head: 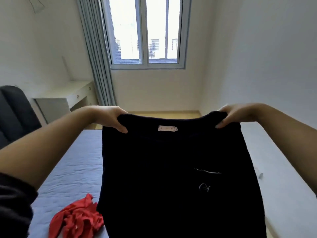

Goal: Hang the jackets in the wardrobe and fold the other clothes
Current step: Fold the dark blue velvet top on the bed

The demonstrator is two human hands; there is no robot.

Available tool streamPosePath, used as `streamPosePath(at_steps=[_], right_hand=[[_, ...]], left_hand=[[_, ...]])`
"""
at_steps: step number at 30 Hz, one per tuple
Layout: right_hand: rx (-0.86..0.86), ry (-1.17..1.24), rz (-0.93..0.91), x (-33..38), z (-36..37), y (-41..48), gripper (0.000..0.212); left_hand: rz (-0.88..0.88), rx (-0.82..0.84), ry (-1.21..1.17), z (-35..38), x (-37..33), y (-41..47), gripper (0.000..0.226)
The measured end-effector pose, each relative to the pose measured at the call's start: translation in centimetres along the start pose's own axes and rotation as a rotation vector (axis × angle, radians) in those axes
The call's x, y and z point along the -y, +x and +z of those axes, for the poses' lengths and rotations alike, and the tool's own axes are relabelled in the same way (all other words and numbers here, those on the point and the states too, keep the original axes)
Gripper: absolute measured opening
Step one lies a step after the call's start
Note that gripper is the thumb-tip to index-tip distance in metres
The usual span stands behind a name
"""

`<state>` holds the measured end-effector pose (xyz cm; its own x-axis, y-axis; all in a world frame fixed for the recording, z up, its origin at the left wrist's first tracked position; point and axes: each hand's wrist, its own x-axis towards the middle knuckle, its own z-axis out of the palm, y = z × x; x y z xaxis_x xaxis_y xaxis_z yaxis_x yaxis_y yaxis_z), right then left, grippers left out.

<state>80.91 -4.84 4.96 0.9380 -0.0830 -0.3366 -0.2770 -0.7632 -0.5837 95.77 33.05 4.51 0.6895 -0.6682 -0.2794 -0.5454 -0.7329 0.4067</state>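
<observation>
A black knit top with a pale neck label (175, 169) is held up above the blue quilted bed (75, 162), its shoulders pinched by the left hand (111, 118) and right hand (235, 115). A crumpled red garment (77, 220) lies on the bed.

The black top (171, 169) hangs like a curtain across the middle of the bed (73, 162), hiding what lies beneath. Left of it the bed lies open to its far edge, where only a crumpled red garment (77, 219) sits by the top's lower corner. On the right, a pale strip (283, 169) runs open along the wall (274, 66).
</observation>
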Motion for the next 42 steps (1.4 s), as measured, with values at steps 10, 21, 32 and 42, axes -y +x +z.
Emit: streamPosePath(at_steps=[10, 21, 32, 42], right_hand=[[-0.495, -0.122, 0.301, -6.0, 11.4, 21.7, 0.029], [0.198, 0.045, 0.470, -26.4, 46.3, 25.5, 0.049], [0.112, -0.463, 0.433, -39.3, 63.4, 28.3, 0.087], [0.055, -0.693, 0.168, -41.3, 62.5, 32.7, 0.040]], left_hand=[[-0.531, -0.317, -0.004, 10.4, 7.2, 18.8, 0.015], [-0.690, 0.277, -0.383, 49.4, 20.1, 20.0, 0.058], [-0.464, 0.301, 0.400, 71.7, 30.3, 15.5, 0.091], [-0.296, -0.060, 0.461, 71.2, 33.3, 17.9, 0.034]])
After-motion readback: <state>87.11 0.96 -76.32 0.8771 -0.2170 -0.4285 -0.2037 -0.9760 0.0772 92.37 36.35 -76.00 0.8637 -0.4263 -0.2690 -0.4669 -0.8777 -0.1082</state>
